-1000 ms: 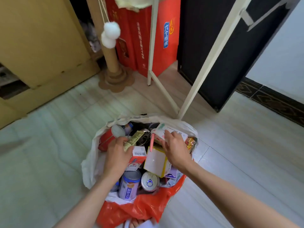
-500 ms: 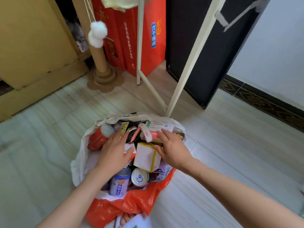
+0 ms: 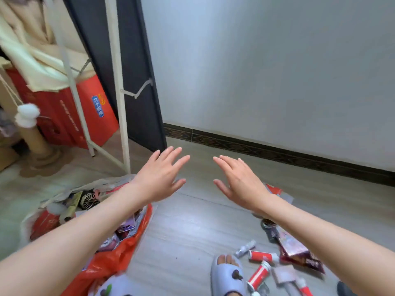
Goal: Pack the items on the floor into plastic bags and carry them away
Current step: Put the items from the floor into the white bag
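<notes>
Plastic bag (image 3: 119,251), orange-red, stuffed with packets, gaping open beside tubes (image 3: 259,274).

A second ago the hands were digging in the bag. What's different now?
Both hands came up out of the orange bag and let go of the packets inside. Now the left hand and right hand hover open over the bare floor, holding nothing. The view swung right, showing red tubes loose on the floor by a slipper. The bag stayed full, on the floor.

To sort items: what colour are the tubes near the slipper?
Red with white caps, seen in the head view.
</notes>
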Motion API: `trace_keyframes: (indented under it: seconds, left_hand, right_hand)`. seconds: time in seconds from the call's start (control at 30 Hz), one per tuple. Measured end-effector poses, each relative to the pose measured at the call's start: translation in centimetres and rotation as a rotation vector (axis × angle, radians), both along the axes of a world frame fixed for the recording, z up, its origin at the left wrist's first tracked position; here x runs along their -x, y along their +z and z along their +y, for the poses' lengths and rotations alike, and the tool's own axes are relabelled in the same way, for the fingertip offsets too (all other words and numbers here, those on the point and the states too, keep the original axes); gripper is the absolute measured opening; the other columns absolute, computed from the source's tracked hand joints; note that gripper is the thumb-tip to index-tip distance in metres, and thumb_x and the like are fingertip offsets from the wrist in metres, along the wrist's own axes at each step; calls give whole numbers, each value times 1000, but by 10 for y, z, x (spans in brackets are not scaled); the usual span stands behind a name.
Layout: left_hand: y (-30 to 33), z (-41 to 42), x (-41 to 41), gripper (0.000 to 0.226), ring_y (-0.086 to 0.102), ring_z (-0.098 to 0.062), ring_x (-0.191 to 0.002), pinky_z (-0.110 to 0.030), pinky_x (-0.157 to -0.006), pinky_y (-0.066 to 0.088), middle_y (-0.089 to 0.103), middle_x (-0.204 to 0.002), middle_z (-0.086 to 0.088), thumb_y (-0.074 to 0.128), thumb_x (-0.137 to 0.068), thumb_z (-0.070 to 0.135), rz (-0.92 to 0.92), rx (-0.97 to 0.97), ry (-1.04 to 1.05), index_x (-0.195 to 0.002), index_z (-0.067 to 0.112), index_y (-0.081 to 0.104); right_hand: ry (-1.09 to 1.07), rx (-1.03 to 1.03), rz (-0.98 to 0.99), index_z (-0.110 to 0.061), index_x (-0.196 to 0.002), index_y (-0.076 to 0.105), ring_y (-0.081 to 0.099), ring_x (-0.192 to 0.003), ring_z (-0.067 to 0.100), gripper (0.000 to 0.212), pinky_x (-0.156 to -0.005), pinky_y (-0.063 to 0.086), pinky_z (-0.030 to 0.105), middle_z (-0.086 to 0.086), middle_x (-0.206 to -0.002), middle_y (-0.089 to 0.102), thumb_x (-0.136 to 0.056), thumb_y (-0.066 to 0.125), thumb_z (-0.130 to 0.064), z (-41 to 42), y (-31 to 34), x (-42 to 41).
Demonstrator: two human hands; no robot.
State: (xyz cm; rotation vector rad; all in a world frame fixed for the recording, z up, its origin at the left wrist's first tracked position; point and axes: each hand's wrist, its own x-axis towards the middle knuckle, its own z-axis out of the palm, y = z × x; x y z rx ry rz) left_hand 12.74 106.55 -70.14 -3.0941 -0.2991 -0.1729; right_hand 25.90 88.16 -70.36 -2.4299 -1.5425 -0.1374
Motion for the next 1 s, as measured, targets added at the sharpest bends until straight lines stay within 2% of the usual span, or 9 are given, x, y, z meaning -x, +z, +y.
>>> trace_keyframes:
  seconds: [0.13, 0.27, 0.37, 0.53, 0.8, 1.0]
  left_hand:
    - [38, -82, -27, 61, 11, -24, -142, -39, -114, 13, 15, -154, -7, 37, -94, 44, -45, -41, -100, -145, 20, 15]
    - [30, -163, -38, 59, 15, -24, -141, -38, -114, 15, 21, -152, -7, 39, -94, 40, -81, 79, -164, -144, 18, 19]
    - [-5, -200, -41, 57, 19, -24, -140, -36, -113, 19, 26, -150, -9, 42, -93, 37, -72, 226, -157, -143, 16, 23]
    - [-83, -217, -39, 54, 26, -24, -135, -36, -108, 25, 30, -146, -11, 44, -92, 30, 69, 411, -61, -141, 13, 28]
    - [-193, -235, -48, 53, 29, -25, -135, -34, -107, 29, 32, -146, -11, 47, -91, 21, 313, 529, -52, -141, 13, 29]
    - [-270, -252, -79, 50, 42, -36, -127, -45, -100, 41, 43, -139, -19, 57, -79, 5, 397, 503, -137, -128, 9, 49]
  right_hand:
    - [-192, -106, -27, -8, -139, 35, 41, -128, 25, 56, -112, 21, 41, 11, -136, 47, -90, 53, -29, -91, 34, 7]
    - [-350, -137, 9, -6, -139, 33, 42, -124, 28, 56, -109, 27, 41, 13, -132, 49, -91, 51, -27, -152, 29, 15]
    - [-445, -56, 81, -7, -140, 31, 40, -126, 27, 55, -108, 26, 38, 12, -134, 48, -92, 48, -27, -167, 0, 12]
    - [-569, 46, 177, -11, -136, 33, 38, -126, 28, 50, -107, 26, 39, 12, -132, 47, -91, 47, -28, -176, -58, 3]
    - [-773, 182, 431, -10, -139, 30, 38, -127, 27, 51, -106, 26, 33, 11, -137, 44, -93, 44, -27, -241, -174, -15]
    - [-1001, 251, 605, -8, -134, 39, 41, -124, 31, 45, -100, 31, 36, 14, -134, 46, -92, 46, -23, -287, -257, -26]
